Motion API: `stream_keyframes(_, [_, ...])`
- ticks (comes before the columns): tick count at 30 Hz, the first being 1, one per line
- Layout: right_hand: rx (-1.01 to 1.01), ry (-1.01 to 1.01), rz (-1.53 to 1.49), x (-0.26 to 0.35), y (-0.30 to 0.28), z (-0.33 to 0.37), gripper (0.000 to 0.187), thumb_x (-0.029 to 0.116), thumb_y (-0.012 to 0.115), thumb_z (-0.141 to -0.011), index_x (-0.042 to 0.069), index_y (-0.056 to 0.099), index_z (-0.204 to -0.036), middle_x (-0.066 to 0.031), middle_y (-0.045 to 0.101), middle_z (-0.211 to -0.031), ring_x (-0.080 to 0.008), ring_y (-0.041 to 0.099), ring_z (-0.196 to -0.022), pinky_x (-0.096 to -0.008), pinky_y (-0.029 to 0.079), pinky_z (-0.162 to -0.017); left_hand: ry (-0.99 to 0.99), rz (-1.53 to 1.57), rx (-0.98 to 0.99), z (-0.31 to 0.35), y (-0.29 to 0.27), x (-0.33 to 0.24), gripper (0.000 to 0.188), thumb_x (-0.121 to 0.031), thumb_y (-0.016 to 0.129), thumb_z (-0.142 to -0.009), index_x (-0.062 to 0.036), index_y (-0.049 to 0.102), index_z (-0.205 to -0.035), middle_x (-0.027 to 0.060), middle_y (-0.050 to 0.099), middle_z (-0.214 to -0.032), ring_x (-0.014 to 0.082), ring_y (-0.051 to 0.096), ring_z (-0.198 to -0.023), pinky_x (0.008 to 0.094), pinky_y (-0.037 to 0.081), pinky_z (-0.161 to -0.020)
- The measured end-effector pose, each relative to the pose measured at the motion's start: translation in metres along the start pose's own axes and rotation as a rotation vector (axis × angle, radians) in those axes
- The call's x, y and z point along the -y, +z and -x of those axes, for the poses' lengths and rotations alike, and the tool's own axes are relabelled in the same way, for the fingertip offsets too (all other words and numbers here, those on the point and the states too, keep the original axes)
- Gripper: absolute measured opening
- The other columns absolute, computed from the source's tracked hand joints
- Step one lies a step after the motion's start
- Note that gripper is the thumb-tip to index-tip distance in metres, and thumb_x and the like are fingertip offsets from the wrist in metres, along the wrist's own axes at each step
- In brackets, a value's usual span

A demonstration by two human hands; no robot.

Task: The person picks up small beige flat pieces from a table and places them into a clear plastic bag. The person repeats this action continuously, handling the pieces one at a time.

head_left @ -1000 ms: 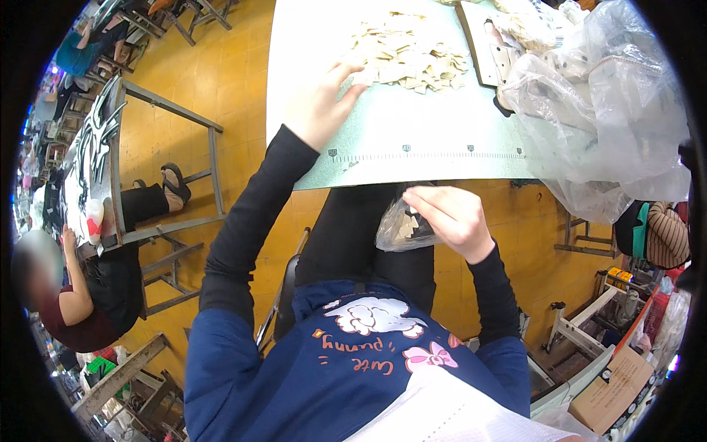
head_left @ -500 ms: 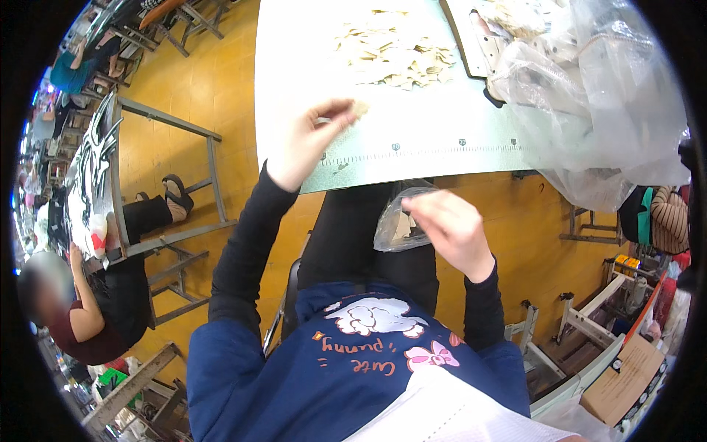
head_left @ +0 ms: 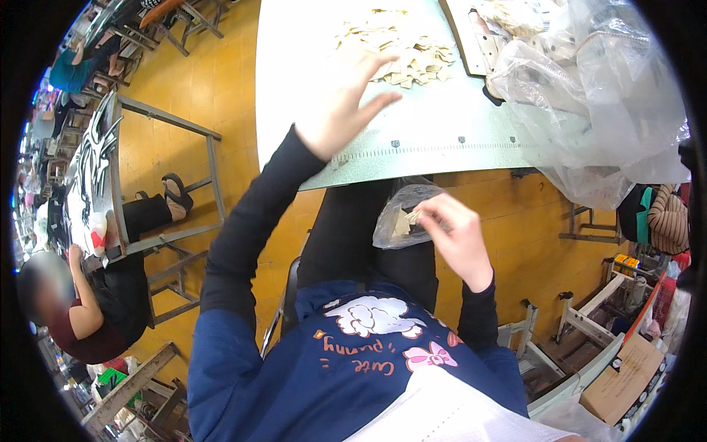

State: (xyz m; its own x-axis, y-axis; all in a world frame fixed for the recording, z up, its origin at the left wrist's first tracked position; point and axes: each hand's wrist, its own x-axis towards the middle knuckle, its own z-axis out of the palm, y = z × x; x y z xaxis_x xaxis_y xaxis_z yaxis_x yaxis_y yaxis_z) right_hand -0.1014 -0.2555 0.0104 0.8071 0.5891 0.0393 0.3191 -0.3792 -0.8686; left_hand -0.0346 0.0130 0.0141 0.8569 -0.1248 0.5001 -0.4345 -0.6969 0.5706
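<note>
A yellow floor (head_left: 228, 70) spreads under the whole scene. Over it, at the top centre, stands a broad pale green surface (head_left: 449, 121), with a row of measuring marks along its near edge. To the left is a metal-framed table (head_left: 168, 119) with black and white strips lying on it, and a co-worker in a dark red top (head_left: 87, 328) sits at its near end. A large heap of clear plastic (head_left: 611, 103) covers the right part of the surface and hangs over its edge. The person wears a navy shirt (head_left: 287, 383) with a white and pink print, and black trousers (head_left: 342, 228). An open-topped cardboard box (head_left: 622, 379) sits at the lower right.

Among the smaller things, a loose pile of cream pieces (head_left: 416, 68) lies on the far part of the surface, beside a pale panel with a dark edge. A small clear bag (head_left: 418, 193) rests on the person's lap, just below the near edge of the surface. The left hand (head_left: 345, 110) is over the surface at the near side of the pile, thumb and fingers spread wide, with nothing seen in its grasp; contact with the pile cannot be told. The right hand (head_left: 458, 228) is at the bag, fingers bent and thumb near them; whether it grips anything cannot be told. Smallest are a few cream bits (head_left: 402, 224) showing in the bag, close to the right fingertips.
</note>
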Motion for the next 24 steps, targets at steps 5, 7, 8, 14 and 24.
stream_keyframes(5, [0.031,-0.015,0.195,-0.005,0.013,0.011,0.020,0.004,0.067,-0.089,0.000,0.068,-0.108,-0.0142,0.067,-0.103,-0.0264,0.068,-0.085,-0.0341,0.055,-0.078,0.076,-0.608,-0.112,-0.028,0.036,0.037,0.052,-0.027,0.067,-0.094,-0.0136,0.050,-0.141,0.0165,0.050,-0.144,0.0324,0.048,-0.133,0.0431,0.039,-0.110])
stream_keyframes(7, [0.011,-0.024,0.181,-0.004,0.012,0.013,0.022,0.003,0.067,-0.088,0.000,0.068,-0.110,-0.0142,0.068,-0.107,-0.0275,0.068,-0.089,-0.0340,0.055,-0.080,0.075,-0.605,-0.030,-0.022,0.040,0.040,0.049,-0.025,0.066,-0.094,-0.0139,0.052,-0.140,0.0169,0.048,-0.146,0.0337,0.047,-0.134,0.0423,0.039,-0.110])
stream_keyframes(8, [-0.006,-0.033,0.174,-0.003,0.010,0.014,0.022,0.003,0.067,-0.088,0.000,0.068,-0.111,-0.0142,0.068,-0.107,-0.0279,0.068,-0.090,-0.0339,0.055,-0.081,0.084,-0.544,0.023,-0.016,0.036,0.041,0.048,-0.023,0.064,-0.094,-0.0141,0.052,-0.140,0.0173,0.048,-0.146,0.0342,0.048,-0.133,0.0414,0.040,-0.109])
stream_keyframes(14, [-0.019,-0.095,0.159,-0.001,0.010,0.011,0.022,0.001,0.067,-0.088,0.000,0.069,-0.109,-0.0149,0.069,-0.106,-0.0300,0.068,-0.095,-0.0345,0.055,-0.084,0.067,-0.322,0.092,0.008,0.018,0.028,0.042,-0.006,0.059,-0.093,-0.0124,0.058,-0.134,0.0157,0.056,-0.140,0.0323,0.059,-0.121,0.0378,0.049,-0.100])
stream_keyframes(24, [-0.072,-0.167,0.148,-0.001,0.010,0.006,0.018,0.006,0.067,-0.088,0.003,0.071,-0.105,-0.0109,0.071,-0.105,-0.0278,0.069,-0.094,-0.0350,0.055,-0.082,-0.281,0.248,-0.135,0.004,-0.005,0.015,0.025,-0.011,0.062,-0.098,-0.0064,0.068,-0.121,0.0066,0.074,-0.106,0.0141,0.069,-0.096,0.0253,0.053,-0.087])
